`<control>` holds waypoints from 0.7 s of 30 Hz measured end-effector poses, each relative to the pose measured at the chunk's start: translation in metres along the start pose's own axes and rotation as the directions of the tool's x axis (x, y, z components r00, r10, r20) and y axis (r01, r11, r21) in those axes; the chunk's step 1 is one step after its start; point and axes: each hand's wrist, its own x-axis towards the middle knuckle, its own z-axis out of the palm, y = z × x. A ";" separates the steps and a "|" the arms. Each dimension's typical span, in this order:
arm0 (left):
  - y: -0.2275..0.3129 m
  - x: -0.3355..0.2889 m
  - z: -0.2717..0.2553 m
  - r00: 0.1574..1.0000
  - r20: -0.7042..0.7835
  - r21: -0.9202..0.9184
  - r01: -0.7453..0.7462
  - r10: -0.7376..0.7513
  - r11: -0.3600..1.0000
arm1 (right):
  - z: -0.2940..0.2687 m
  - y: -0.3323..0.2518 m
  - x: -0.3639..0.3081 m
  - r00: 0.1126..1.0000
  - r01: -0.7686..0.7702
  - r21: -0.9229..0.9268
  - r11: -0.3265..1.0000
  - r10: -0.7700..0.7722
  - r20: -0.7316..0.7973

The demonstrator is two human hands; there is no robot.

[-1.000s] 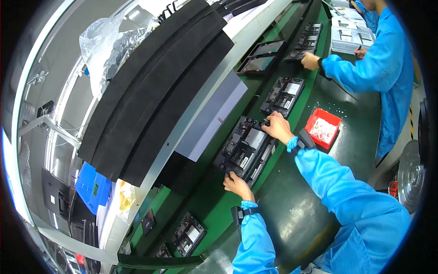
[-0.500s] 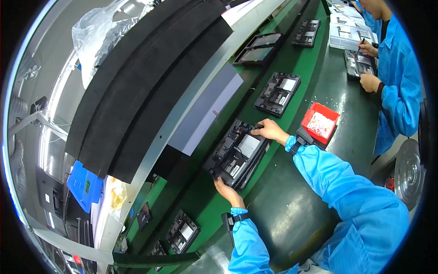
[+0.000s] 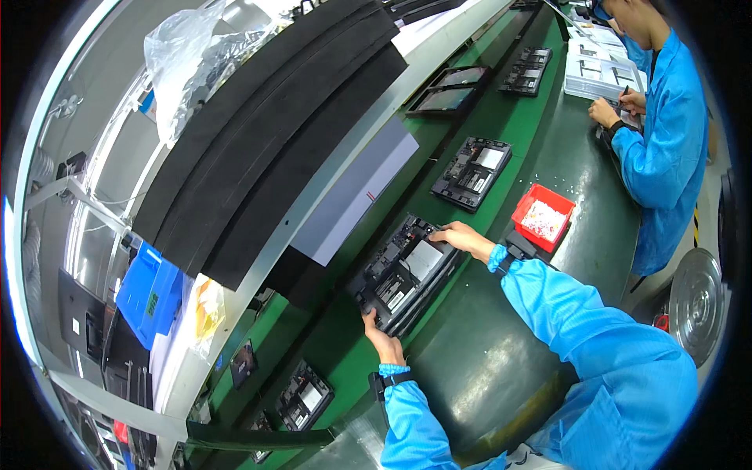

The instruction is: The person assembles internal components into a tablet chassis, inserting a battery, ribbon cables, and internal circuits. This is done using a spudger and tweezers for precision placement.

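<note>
Both my hands hold an opened black electronic device (image 3: 398, 274), a flat housing with exposed boards, a cable and a silver rectangular plate. It lies tilted over a similar black housing on the green belt. My left hand (image 3: 381, 337) grips the near left corner, its thumb at the edge and its other fingers partly hidden underneath. At the far right corner, my right hand (image 3: 465, 238) is closed on the rim with the thumb and fingers close together. Just right of that wrist stands a red tray (image 3: 561, 205) of small white bits.
Similar opened devices lie along the green belt (image 3: 356, 342), one farther ahead (image 3: 471, 174) and one nearer (image 3: 304, 395). A grey panel (image 3: 356, 192) and black shelf covers (image 3: 258, 149) border the left. At the far right, a co-worker in blue (image 3: 666, 157) handles another device.
My hands stay on the same corners of the device. The view has shifted slightly. The co-worker's left hand has moved up and away, and that person leans more over the device there.
</note>
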 end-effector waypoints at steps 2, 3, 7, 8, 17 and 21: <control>0.028 -0.046 0.032 0.997 -0.048 0.018 -0.056 0.057 0.998 | -0.005 -0.001 -0.020 1.000 -0.015 0.027 1.000 0.014 0.006; 0.043 -0.070 0.034 0.996 -0.061 0.037 -0.063 0.066 0.997 | -0.005 -0.004 -0.036 1.000 -0.024 0.055 0.998 0.023 0.020; 0.079 -0.186 0.029 0.982 -0.167 0.073 -0.078 0.089 0.994 | -0.011 -0.022 -0.147 0.988 0.012 0.163 0.987 -0.037 0.150; 0.079 -0.217 0.025 0.971 -0.214 0.100 -0.087 0.107 0.991 | -0.010 -0.019 -0.176 0.987 0.008 0.168 0.986 -0.035 0.160; 0.023 -0.339 -0.061 0.989 -0.147 0.150 0.042 -0.020 0.988 | -0.019 0.060 -0.303 0.988 -0.063 0.014 0.998 0.061 0.141; 0.063 -0.337 -0.015 0.818 -0.032 0.840 -0.290 0.574 0.459 | -0.036 0.024 -0.293 0.917 0.351 -0.244 0.904 -0.385 -0.105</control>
